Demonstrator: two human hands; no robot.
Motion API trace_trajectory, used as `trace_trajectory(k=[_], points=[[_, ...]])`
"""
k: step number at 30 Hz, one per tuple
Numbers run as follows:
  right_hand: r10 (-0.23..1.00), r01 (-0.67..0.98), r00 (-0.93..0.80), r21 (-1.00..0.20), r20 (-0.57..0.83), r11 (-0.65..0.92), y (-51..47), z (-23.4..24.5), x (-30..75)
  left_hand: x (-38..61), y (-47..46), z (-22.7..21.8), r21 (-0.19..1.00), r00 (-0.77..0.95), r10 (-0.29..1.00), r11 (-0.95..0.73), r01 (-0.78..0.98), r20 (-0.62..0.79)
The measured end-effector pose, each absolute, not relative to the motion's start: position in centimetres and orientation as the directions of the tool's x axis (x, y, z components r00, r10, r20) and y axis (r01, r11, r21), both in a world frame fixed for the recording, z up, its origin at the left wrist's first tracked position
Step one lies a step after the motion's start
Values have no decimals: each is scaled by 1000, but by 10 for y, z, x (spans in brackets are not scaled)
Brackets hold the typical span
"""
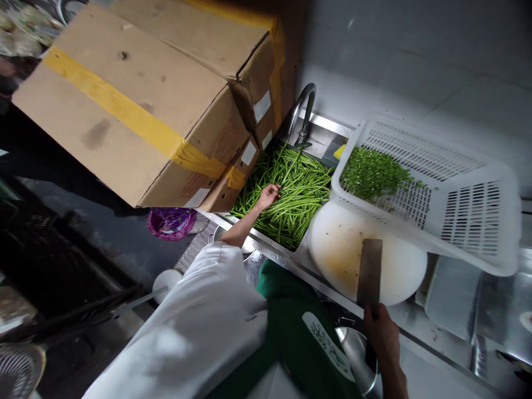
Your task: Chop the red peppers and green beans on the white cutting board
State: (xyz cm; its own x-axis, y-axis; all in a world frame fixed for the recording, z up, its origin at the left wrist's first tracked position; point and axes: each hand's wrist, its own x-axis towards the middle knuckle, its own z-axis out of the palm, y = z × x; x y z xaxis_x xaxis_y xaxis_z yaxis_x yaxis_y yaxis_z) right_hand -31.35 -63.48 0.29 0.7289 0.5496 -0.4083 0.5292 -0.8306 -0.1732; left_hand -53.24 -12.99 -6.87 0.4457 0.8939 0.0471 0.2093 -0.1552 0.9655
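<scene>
My left hand [269, 196] reaches into a sink basin heaped with long green beans [297, 185]. Its fingers are curled in at the top of the pile, and whatever they pinch is too small to make out. In my right hand [381, 332] is a cleaver [369, 271], gripped by its dark handle. The broad blade points away from me over the near part of a round white cutting board [332, 233], which has a yellowish stain and small dark scraps on it. Right behind the board, a white plastic basket [453, 244] holds chopped greens [372, 172].
Large taped cardboard boxes [137, 94] are stacked left of the sink, close to my left forearm. A curved faucet [307, 105] rises behind the beans. A purple bag [170, 221] lies below the boxes. By my apron stands a metal pot [353, 346].
</scene>
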Motion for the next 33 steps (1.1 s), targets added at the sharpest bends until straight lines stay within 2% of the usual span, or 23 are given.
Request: trace_trajectory(k=[2, 4, 5, 7, 9, 11, 14, 17, 19, 20, 22, 24, 26, 30, 33], points=[[553, 528, 730, -182, -402, -830, -635, 2, -313, -528, -137, -63, 1000, 468, 883, 6, -13, 1], [564, 535, 727, -192, -393, -823, -636, 2, -313, -527, -143, -59, 996, 453, 890, 75, -44, -47], [567, 537, 724, -195, -393, -821, -636, 2, -313, -527, -147, -57, 998, 428, 901, 63, 28, -69], [564, 535, 724, -193, -398, -823, -636, 2, -313, -532, -155, -57, 954, 396, 913, -26, 297, -99], [552, 525, 725, -188, -411, -830, -636, 2, -313, -539, -164, -59, 804, 423, 899, -163, 572, -118], [545, 521, 729, -181, -414, -834, -635, 2, -314, -548, -171, -59, 658, 464, 875, -268, 704, -140], [555, 531, 724, -184, -410, -827, -636, 3, -314, -556, -172, -51, 595, 434, 890, -275, 755, -138], [561, 526, 720, -205, -408, -825, -636, 3, -314, -549, -160, -35, 529, 343, 939, -292, 797, 2], [559, 521, 726, -209, -400, -827, -636, 4, -315, -535, -151, -29, 450, 363, 928, -360, 818, 82], [559, 521, 728, -209, -397, -828, -636, 4, -315, -525, -149, -30, 408, 409, 910, -396, 822, 59], [558, 522, 730, -205, -394, -828, -635, 5, -316, -502, -149, -39, 342, 499, 861, -442, 829, -98], [555, 523, 730, -196, -398, -829, -634, 6, -317, -483, -154, -57, 281, 519, 827, -456, 844, -217], [549, 525, 736, -177, -396, -832, -633, 8, -319, -469, -157, -78, 224, 492, 841, -447, 866, -225], [545, 525, 739, -169, -396, -834, -632, 9, -322, -464, -140, -107, 234, 435, 872, -385, 893, -223], [550, 528, 730, -177, -405, -831, -633, 9, -323, -470, -108, -115, 355, 452, 853, -351, 866, -261]])
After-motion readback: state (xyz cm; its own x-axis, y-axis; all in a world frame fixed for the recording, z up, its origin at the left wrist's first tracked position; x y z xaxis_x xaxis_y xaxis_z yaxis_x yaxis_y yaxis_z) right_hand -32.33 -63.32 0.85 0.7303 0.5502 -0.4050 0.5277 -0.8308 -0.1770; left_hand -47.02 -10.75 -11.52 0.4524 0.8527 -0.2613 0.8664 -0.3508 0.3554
